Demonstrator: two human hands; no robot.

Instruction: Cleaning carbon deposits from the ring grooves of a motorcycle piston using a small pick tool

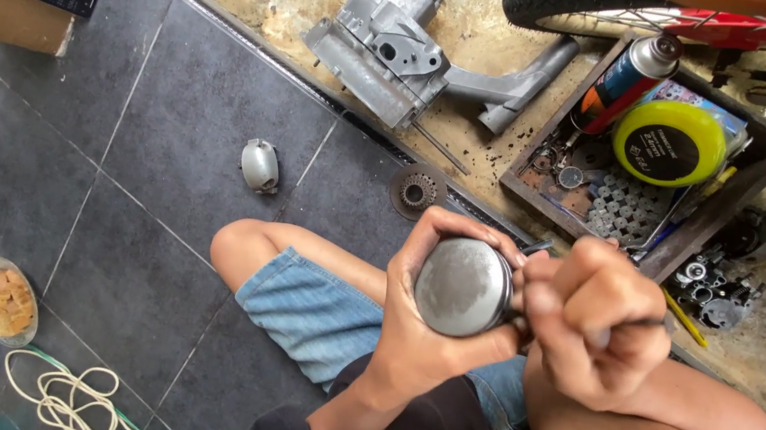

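My left hand (423,322) grips the piston (463,288) above my knee while my right hand (595,318) is clenched on a thin tool (642,323) at its rim; its crown looks dull, so cleaning seems unfinished.

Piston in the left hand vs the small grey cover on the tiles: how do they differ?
The piston is held up in the left hand, round flat crown toward the camera; the small grey cover lies untouched on the dark tiled floor. The piston looks larger and circular, the cover smaller and domed, more oval. The piston's crown is dull and smudged; the cover looks smoother. Both are grey metal.
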